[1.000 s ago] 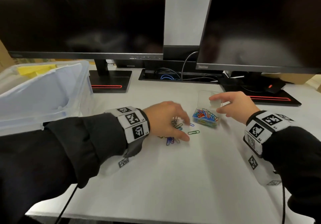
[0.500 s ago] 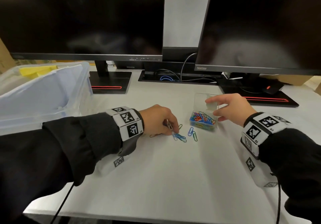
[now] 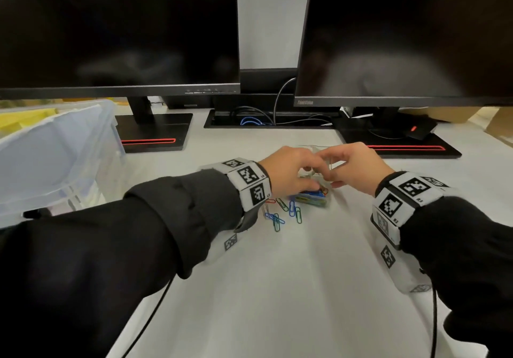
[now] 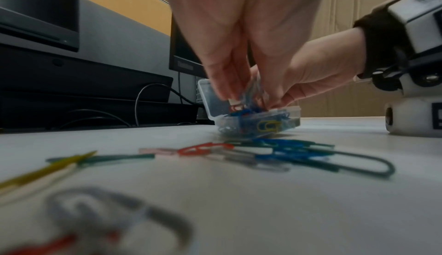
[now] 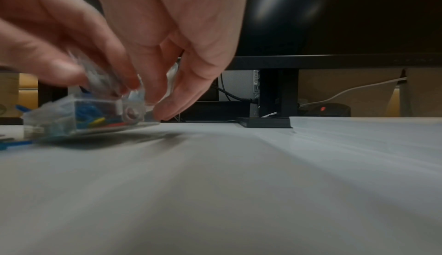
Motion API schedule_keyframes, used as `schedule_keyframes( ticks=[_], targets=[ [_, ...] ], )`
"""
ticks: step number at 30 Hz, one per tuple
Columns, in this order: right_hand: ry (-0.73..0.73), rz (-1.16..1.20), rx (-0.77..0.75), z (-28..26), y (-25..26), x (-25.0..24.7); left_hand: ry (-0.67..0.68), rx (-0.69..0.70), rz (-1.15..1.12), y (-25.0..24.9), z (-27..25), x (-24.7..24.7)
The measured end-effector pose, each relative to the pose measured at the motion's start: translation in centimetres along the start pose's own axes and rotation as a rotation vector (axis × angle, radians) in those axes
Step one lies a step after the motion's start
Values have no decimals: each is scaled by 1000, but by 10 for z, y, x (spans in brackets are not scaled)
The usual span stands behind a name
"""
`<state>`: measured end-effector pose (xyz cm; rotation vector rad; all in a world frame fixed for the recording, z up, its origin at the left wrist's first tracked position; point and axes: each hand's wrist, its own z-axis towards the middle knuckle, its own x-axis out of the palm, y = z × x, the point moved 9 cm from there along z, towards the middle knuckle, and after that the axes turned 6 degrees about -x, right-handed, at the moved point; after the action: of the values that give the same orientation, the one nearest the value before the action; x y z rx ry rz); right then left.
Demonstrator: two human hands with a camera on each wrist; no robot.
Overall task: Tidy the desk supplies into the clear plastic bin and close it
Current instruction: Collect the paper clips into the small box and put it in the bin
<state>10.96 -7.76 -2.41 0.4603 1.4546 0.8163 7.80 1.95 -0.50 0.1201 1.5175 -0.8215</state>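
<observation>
A small clear paper-clip box (image 3: pixel 315 198) full of coloured clips stands mid-desk, its hinged lid (image 4: pixel 210 98) raised. My left hand (image 3: pixel 311 173) is over the box, and its fingertips (image 4: pixel 224 92) pinch a few clips at the opening. My right hand (image 3: pixel 331 175) grips the box's lid from the right, blurred in the right wrist view (image 5: pixel 141 96). Several loose paper clips (image 3: pixel 280 214) lie on the desk just near-left of the box. The large clear plastic bin (image 3: pixel 55 160) stands open at the far left.
Two dark monitors on black stands (image 3: pixel 155 132) line the back, with a cable tray (image 3: pixel 266 120) between them. A black mouse (image 3: pixel 419 130) sits on the right stand. Yellow items (image 3: pixel 25 120) show in the bin. White desk (image 3: pixel 277 288) stretches toward me.
My left hand left the loose clips, carrying some, and moved right to the box opening. My right hand stayed on the lid; both hands now meet over the box.
</observation>
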Motion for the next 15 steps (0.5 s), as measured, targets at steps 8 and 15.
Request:
schedule_keyframes(
  ticks=[8, 15],
  targets=[
    [-18, -3, 37, 0, -3, 0, 111, -470, 230, 85, -55, -11],
    [-15, -50, 37, -1, -3, -3, 345, -337, 107, 57, -77, 19]
  ],
)
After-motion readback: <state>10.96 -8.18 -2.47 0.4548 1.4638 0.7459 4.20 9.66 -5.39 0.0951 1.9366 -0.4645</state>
